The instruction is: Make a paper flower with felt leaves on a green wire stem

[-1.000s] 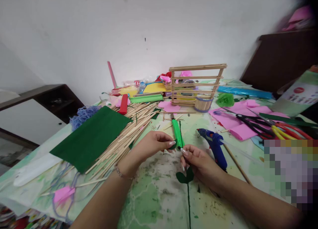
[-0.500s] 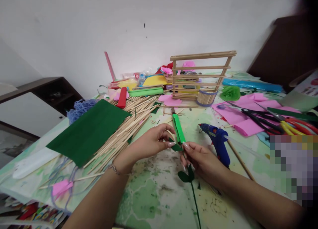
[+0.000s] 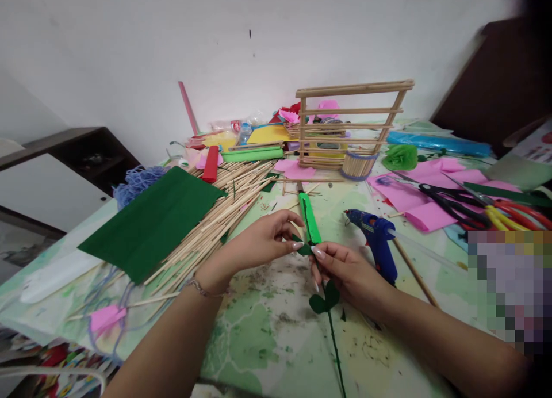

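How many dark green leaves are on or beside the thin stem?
3: upper leaf at the left hand; lower-left leaf and lower-right leaf on the stem, near the right hand. More may be hidden behind the hands.

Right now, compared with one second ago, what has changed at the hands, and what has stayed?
The left hand has brought its leaf rightward to the fingertips of the right hand. Nothing was visibly let go: the right hand keeps the stem. The glue gun lies as before.
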Demonstrator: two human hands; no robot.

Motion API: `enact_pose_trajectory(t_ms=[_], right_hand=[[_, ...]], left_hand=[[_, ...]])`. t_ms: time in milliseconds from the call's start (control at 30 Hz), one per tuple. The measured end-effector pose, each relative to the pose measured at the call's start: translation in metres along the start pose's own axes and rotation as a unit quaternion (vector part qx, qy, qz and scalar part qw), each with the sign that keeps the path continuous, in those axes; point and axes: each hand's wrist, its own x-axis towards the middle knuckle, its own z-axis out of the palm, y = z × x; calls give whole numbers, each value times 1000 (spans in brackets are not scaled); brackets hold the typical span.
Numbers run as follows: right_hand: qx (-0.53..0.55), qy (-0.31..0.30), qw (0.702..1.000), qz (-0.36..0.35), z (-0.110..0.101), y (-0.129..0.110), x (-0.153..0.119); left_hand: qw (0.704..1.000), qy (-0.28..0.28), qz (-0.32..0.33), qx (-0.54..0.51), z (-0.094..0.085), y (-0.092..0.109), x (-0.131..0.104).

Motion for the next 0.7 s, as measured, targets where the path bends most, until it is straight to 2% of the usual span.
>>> enact_pose_trajectory(t_ms=[267, 500, 700], right_hand=[[10, 25, 1000, -7, 2, -3, 0], [41, 50, 998, -15, 2, -6, 0], [50, 51, 997, -19, 4, -9, -1]], left_hand=[[998, -16, -12, -54, 0, 6, 0], [994, 33, -44, -98, 2, 0, 5], [992, -1, -82, -98, 12, -1, 8]])
